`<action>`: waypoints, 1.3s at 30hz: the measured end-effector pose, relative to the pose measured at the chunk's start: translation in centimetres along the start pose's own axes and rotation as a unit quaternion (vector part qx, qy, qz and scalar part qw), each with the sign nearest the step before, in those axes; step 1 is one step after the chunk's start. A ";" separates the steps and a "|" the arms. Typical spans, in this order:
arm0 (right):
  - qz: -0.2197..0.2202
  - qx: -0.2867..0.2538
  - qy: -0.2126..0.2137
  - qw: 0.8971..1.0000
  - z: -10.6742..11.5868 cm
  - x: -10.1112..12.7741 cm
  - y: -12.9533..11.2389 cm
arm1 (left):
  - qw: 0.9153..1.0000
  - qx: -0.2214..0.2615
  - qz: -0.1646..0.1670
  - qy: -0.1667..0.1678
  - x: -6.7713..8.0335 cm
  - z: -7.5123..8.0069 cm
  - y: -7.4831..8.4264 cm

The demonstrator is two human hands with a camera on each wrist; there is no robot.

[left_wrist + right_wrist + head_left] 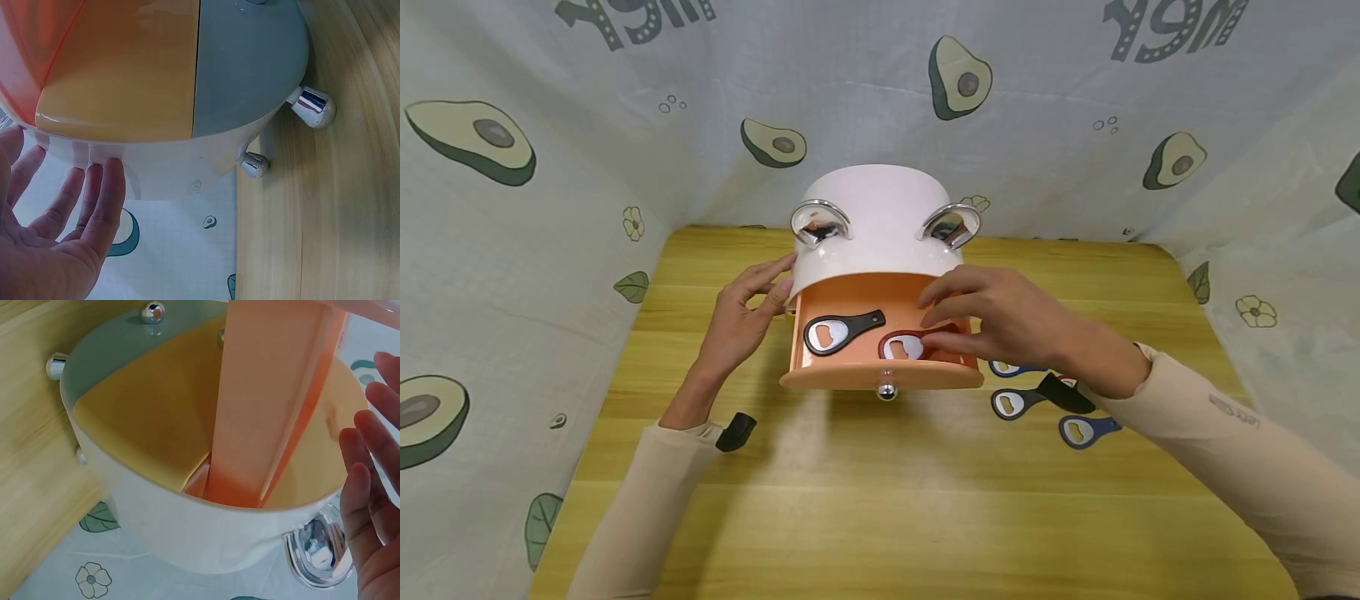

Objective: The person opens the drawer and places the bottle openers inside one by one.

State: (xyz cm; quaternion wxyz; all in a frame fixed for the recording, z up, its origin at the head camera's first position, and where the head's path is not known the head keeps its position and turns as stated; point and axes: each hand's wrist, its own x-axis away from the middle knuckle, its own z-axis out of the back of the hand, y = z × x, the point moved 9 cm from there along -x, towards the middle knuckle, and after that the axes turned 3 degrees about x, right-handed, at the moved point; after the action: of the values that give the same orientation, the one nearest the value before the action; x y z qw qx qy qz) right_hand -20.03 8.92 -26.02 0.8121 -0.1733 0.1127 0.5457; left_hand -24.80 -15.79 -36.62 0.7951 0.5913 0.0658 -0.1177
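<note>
so the right hand is nearer, fingers loosely apart, red opener just under its fingertips, lying roughly sideways in the drawer; left hand has straightish fingers against the cabinet

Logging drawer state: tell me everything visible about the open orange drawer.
The drawer is pale orange and glossy, apparently plastic, with an outward-curved front panel bearing a round silver knob at its centre. It is pulled out from the upper part of the white box. Inside lie a black bottle opener and, to its right, a red bottle opener. The right grip is over its right side; whether it touches the drawer isn't clear.
</note>
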 end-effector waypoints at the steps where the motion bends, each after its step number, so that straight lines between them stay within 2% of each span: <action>1: 0.001 -0.001 0.005 1.000 0.2 0.1 0.0 | 1.000 0.000 0.001 0.000 0.0 0.0 0.0; 8: 0.018 -0.034 0.058 0.998 1.7 0.8 -1.0 | 1.000 0.002 0.007 0.000 0.1 0.0 -0.3; 12: 0.045 -0.051 0.093 0.993 2.6 1.0 -3.0 | 1.000 0.000 0.010 -0.003 0.1 -0.1 -0.4; 16: 0.075 -0.047 0.120 0.989 3.2 1.1 -5.4 | 1.000 -0.002 0.009 -0.003 0.1 -0.1 -0.3; 19: 0.076 -0.051 0.134 0.987 3.2 1.1 -6.5 | 1.000 -0.005 0.006 -0.002 0.1 -0.1 -0.2; 24: 0.045 -0.052 0.124 0.990 2.0 1.6 -7.2 | 1.000 -0.008 0.002 0.000 0.1 0.0 0.1; 28: 0.040 -0.031 0.118 0.992 0.5 2.0 -8.1 | 1.000 -0.004 0.003 0.000 0.0 0.0 0.1; 33: 0.041 -0.016 0.145 0.988 -1.2 2.5 -9.0 | 1.000 -0.001 0.001 0.000 -0.2 0.0 0.1; 39: 0.029 0.006 0.172 0.985 -3.0 2.5 -8.9 | 1.000 -0.003 0.009 -0.003 -0.1 0.0 0.0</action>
State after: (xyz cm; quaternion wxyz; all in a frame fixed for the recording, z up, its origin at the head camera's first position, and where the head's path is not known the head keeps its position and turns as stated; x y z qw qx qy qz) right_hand -10.85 6.71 -28.30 0.7653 -0.2562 0.2589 0.5308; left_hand -24.87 -15.75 -36.60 0.7981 0.5891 0.0583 -0.1119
